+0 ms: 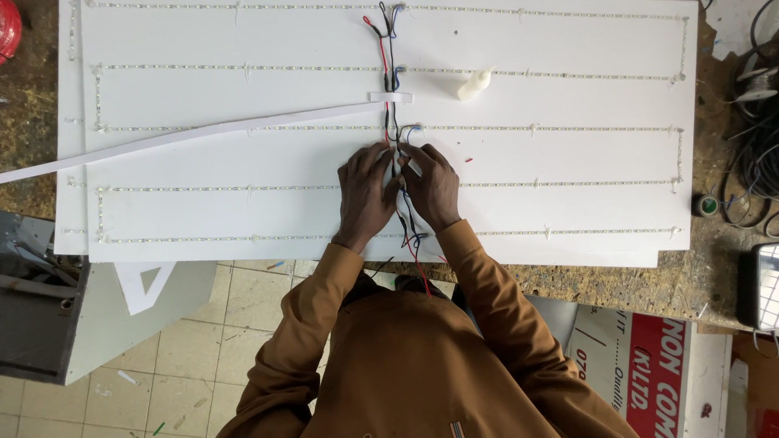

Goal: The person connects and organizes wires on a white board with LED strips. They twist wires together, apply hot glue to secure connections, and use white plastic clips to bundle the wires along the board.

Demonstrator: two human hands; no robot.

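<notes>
A large white board (568, 154) lies on the workbench with several rows of LED strip (243, 188) stuck across it. A bundle of red, black and blue wires (388, 57) runs down the board's middle. My left hand (365, 195) and my right hand (430, 186) sit side by side over that bundle, fingertips pinching the wires where they cross a strip. A long white strip of tape (187, 134) stretches from the wires out to the left. A small white glue bottle (475, 83) lies on the board above my right hand.
Coils of dark cable (755, 170) and a roll of tape (707, 204) lie on the bench at the right. A grey metal box (49, 300) stands lower left. A red and white sign (649, 365) leans under the bench, above a tiled floor (203, 341).
</notes>
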